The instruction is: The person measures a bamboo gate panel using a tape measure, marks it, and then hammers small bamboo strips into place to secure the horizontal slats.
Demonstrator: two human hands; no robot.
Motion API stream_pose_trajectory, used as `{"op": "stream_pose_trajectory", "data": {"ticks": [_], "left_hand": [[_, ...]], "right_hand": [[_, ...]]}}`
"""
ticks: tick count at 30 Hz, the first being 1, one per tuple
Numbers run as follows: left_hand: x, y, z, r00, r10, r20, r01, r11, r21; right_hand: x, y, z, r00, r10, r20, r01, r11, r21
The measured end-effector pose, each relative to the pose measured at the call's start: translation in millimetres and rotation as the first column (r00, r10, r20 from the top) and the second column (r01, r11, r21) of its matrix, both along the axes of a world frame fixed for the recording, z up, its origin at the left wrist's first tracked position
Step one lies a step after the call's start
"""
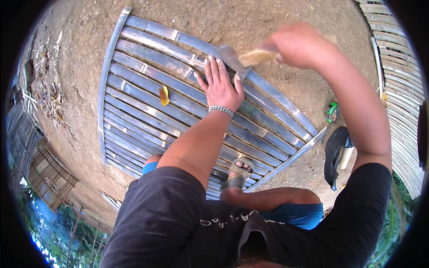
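A panel of dark bamboo slats (156,69) lies on the ground in front of me, with cross strips along its sides. My left hand (222,89), a chain bracelet at its wrist, lies flat on the slats near the far edge, fingers stretched out. Just right of its fingertips, my right hand (297,44) is closed round a tool with a pale wooden handle (258,57). The tool's grey end (229,57) is smeared by motion, so its kind cannot be told. It is close to the panel's far edge; whether it touches is unclear.
A yellow-brown leaf (164,95) rests on the slats. My sandalled foot (237,174) is on the panel's near right part. On the dirt to the right lie a green tape measure (331,111) and a black item (336,154) beside a pale cylinder (346,158). Slatted bamboo (397,76) lines the far right.
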State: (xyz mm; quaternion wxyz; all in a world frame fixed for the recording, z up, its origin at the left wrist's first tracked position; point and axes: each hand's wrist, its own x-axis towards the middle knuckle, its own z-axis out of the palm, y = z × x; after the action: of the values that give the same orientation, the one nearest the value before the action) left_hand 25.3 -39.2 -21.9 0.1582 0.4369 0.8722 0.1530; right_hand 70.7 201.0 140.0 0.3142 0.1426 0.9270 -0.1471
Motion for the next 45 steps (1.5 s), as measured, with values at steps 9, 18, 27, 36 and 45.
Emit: {"op": "stream_pose_trajectory", "data": {"ticks": [9,18,27,36,45], "left_hand": [[0.8,-0.5,-1.8,1.0,-0.002,-0.015,0.002,1.0,-0.02],[2.3,-2.7,-0.9,1.0,0.006,0.005,-0.006,1.0,-0.03],[1.3,-1.6,-0.5,1.0,0.006,0.004,-0.005,1.0,-0.028],[0.3,-0.3,1.1,1.0,0.007,0.009,-0.006,0.999,-0.038],[1.0,-0.8,1.0,1.0,0.007,0.007,-0.007,1.0,-0.03]], "right_hand": [[-6.8,5.1,5.3,0.999,-0.044,0.031,0.044,0.999,0.025],[-14.3,2.7,0.8,0.998,-0.015,-0.064,0.016,1.0,0.014],[-15.5,-2.9,-0.8,0.998,0.056,0.012,-0.057,0.992,0.115],[-14.5,-7.5,6.9,0.998,-0.021,0.058,0.014,0.992,0.128],[-13.4,-6.3,9.1,0.996,-0.051,-0.076,0.058,0.994,0.096]]}}
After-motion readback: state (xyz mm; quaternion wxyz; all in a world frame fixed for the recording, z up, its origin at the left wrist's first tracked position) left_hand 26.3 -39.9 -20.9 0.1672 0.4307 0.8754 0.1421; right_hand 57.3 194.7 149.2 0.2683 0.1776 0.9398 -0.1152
